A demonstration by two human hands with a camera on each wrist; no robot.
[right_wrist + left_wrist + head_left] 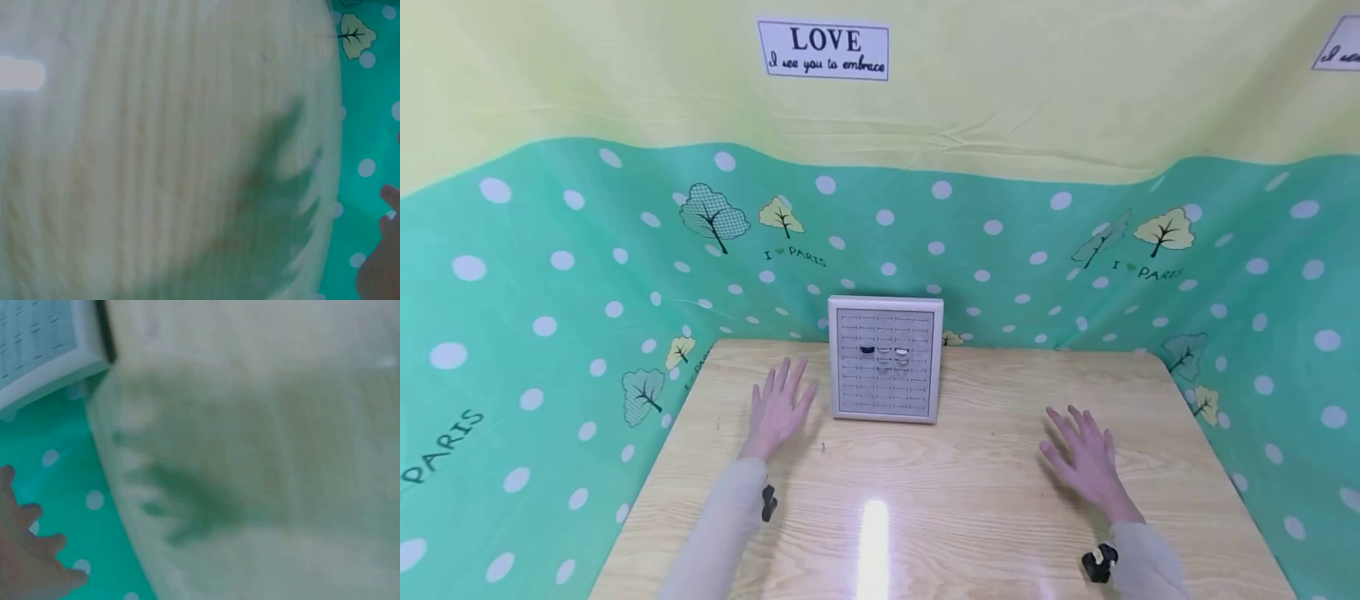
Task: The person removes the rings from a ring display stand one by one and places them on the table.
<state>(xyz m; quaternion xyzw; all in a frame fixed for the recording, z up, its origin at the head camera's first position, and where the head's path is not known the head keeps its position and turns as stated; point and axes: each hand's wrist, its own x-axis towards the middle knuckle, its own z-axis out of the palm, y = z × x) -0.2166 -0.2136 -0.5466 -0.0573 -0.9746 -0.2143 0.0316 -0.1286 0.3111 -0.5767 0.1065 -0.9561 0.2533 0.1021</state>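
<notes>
At the back of the table stands a ring display board [886, 392], a grey slotted panel in a white frame. Several rings sit in its middle slots, among them a dark ring [867, 350] and a white ring [902, 352]. My left hand [777, 408] is spread just left of the board, holding nothing. Over the right part of the table, my right hand [1086, 458] has its fingers apart, also holding nothing. In the left wrist view, a corner of the board [56, 375] shows near my left fingers. The right wrist view catches only part of my right hand [381, 262].
The light wooden table [970, 500] reflects a bright strip of light near its front. Green and yellow printed cloth [1015, 233] hangs behind the table and along both sides. A black wrist camera [1099, 563] is on the right sleeve, another [769, 503] on the left.
</notes>
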